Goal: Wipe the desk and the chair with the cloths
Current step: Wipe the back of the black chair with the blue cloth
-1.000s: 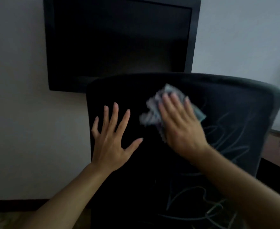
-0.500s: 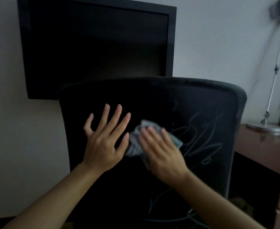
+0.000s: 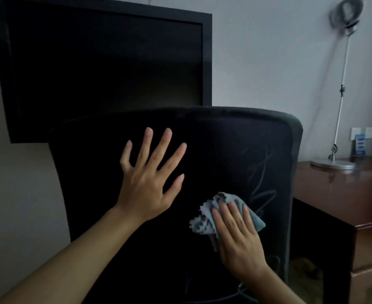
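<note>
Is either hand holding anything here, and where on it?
Right hand presses flat on the cloth's middle against the chair back; left hand rests bare on the chair back.

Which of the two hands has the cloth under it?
The right hand: its flat fingers press the grey cloth on the chair back. The left hand lies spread and bare.

Dim room: pale wall (image 3: 268, 51), black wall screen (image 3: 97, 69), silver lamp (image 3: 340, 95).

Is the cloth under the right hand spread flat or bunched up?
Bunched up: the cloth shows crumpled folds and jagged edges poking out from under the right hand, pressed against the chair back.
</note>
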{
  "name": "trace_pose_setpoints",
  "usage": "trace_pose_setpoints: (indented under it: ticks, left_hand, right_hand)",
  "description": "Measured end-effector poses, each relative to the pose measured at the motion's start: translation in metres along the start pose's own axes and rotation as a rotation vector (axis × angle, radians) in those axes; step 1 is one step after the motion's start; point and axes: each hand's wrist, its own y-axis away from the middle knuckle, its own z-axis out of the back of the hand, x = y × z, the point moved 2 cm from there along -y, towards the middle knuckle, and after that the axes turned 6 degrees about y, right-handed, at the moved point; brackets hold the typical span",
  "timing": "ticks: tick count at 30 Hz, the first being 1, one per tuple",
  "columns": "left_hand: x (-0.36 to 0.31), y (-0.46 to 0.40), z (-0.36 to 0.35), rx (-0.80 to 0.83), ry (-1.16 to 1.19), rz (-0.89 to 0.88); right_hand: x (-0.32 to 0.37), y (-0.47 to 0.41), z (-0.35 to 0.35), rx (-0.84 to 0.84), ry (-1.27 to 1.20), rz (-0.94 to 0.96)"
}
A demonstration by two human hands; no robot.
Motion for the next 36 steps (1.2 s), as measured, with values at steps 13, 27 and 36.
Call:
trace_pose_setpoints:
  ticks: [13,27,36]
  left_hand:
    - [-0.038,-0.022,0.005,-0.096,0.059,-0.173]
    - [-0.066,-0.042,-0.028,0.008,0.028,-0.214]
    - [-0.077,-0.048,-0.031,0.001,0.044,-0.21]
  right_hand:
    - [-0.047,-0.091,0.02,-0.247,-0.063,-0.16]
    - [-0.09,-0.114,0.033,-0.31,-0.113,-0.402]
    - [-0.019,0.047,-0.012,-0.106,-0.206,-0.81]
